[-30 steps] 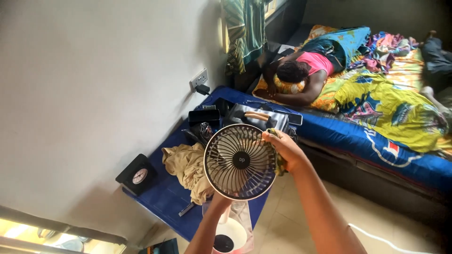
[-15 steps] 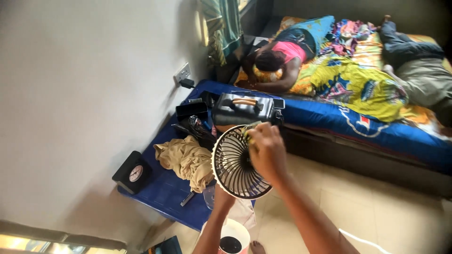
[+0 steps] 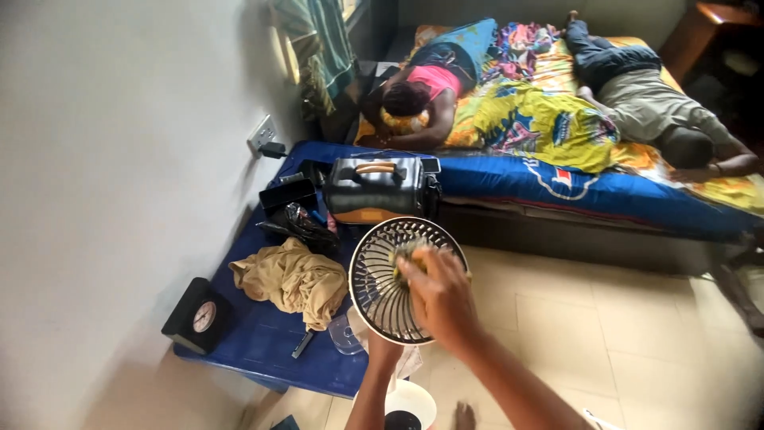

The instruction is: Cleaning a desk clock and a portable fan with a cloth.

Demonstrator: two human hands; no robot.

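Wiping the grille of a small round desk fan (image 3: 382,279) with dark radial ribs and a pale rim looks to be the step in hand. The right hand (image 3: 436,295) lies across the fan's face, its fingers closed over a bunched yellow-green cloth (image 3: 406,253) and pressing it on the ribs near the hub. The left hand (image 3: 382,347) comes up from below and grips the fan under its rim, mostly hidden behind the grille; it seems clenched on the neck, holding the fan up over the pale tiled floor (image 3: 605,318).

The fan is held at the near middle of the scene, just right of a low blue mat (image 3: 270,334). On the mat lie a crumpled tan garment (image 3: 290,280) and, at the left edge, a black box with a round dial (image 3: 197,318); at its far end stands a grey carry case with a tan handle (image 3: 378,187). Farther off, two people lie on a bed with bright patterned sheets (image 3: 549,119).

As a judgement, much of the grille's left side lies outside the cloth, so the next stroke calls for sliding the cloth along the ribs while the lower grip keeps the fan steady.
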